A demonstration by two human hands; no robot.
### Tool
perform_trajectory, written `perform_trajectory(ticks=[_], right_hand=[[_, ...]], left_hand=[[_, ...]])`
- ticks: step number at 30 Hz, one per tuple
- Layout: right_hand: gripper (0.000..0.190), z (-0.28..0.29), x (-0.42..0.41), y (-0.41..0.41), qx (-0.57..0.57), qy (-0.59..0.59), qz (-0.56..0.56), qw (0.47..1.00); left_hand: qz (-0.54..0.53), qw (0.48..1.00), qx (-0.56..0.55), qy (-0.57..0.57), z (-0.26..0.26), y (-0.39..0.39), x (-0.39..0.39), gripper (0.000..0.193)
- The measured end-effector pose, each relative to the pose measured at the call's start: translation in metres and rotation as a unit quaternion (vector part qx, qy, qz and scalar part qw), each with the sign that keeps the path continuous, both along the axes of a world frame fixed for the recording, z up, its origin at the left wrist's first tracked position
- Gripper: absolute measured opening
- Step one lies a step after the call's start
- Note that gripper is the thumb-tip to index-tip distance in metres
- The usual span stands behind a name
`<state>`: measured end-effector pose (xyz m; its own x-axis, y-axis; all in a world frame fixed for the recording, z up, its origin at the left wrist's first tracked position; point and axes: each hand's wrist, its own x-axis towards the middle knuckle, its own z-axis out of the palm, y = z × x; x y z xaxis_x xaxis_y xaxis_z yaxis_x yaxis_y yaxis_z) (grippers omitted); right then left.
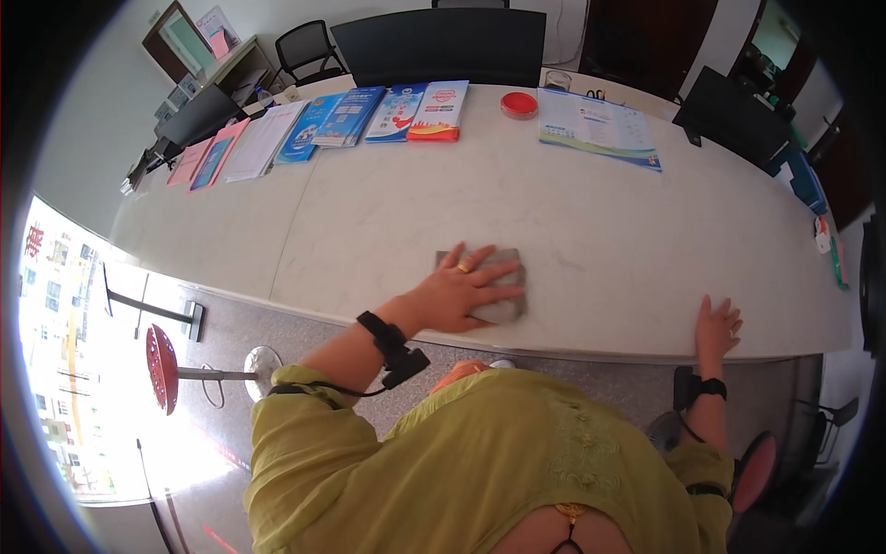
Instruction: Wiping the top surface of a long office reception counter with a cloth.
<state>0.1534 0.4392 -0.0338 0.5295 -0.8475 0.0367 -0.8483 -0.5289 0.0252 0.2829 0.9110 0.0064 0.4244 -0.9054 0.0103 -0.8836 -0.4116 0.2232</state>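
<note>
My left hand (462, 291) lies palm down with spread fingers on a folded grey cloth (513, 305), holding it flat against the pale countertop (387, 215). A ring and a black wrist strap with a small device are on that arm. The cloth's edges look slightly blurred, and part of it is hidden under the palm. Further right, my right hand (716, 329) rests at the counter's near edge, fingers apart and nothing in it. A faint grey mark (569, 262) shows on the surface right of the cloth.
Brochure stacks (349, 116), papers (266, 140) and pink folders (218, 156) line the far left side. Beyond the hands are a round red container (519, 105) and a printed desk mat (599, 128). Monitors (443, 48) stand behind. A red stool (163, 370) is on the floor at left.
</note>
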Motion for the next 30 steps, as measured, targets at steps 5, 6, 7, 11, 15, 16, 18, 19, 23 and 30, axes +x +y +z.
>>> perform_trajectory(ticks=[5, 6, 7, 11, 15, 16, 18, 19, 23, 30], right_hand=[[0.074, -0.001, 0.002, 0.000, -0.006, -0.006, -0.006, 1.000], [0.074, -0.001, 0.002, 0.001, -0.005, -0.003, -0.008, 1.000], [0.073, 0.000, 0.003, 0.002, -0.004, 0.001, -0.010, 1.000], [0.073, 0.000, 0.004, 0.004, -0.008, 0.004, -0.012, 1.000], [0.072, -0.002, 0.004, 0.004, -0.026, 0.002, -0.009, 1.000], [0.071, -0.004, 0.003, 0.005, -0.039, -0.005, -0.002, 0.999], [0.071, -0.001, 0.000, 0.006, -0.038, -0.006, -0.006, 0.999], [0.071, 0.000, 0.000, 0.005, -0.036, -0.009, -0.002, 0.999], [0.072, 0.003, -0.001, 0.007, -0.027, -0.022, -0.003, 0.999], [0.072, 0.004, 0.000, 0.006, -0.015, -0.020, -0.009, 1.000]], left_hand=[[0.033, 0.999, 0.013, -0.004, -0.002, 0.006, 0.026, 0.068], [0.047, 0.999, 0.012, -0.017, -0.005, 0.000, 0.032, 0.067], [0.061, 0.998, 0.011, -0.030, -0.006, -0.006, 0.039, 0.067], [0.080, 0.995, 0.005, -0.060, -0.011, -0.054, 0.065, 0.065], [0.100, 0.993, 0.007, -0.055, -0.016, -0.117, 0.088, 0.065], [0.097, 0.994, 0.001, -0.055, -0.016, -0.130, 0.091, 0.066], [0.088, 0.995, 0.002, -0.048, -0.015, -0.158, 0.094, 0.066], [0.086, 0.995, 0.002, -0.042, -0.014, -0.168, 0.094, 0.067], [0.091, 0.995, 0.007, -0.029, -0.013, -0.180, 0.088, 0.068], [0.049, 0.998, -0.009, -0.033, -0.018, -0.158, 0.056, 0.067]])
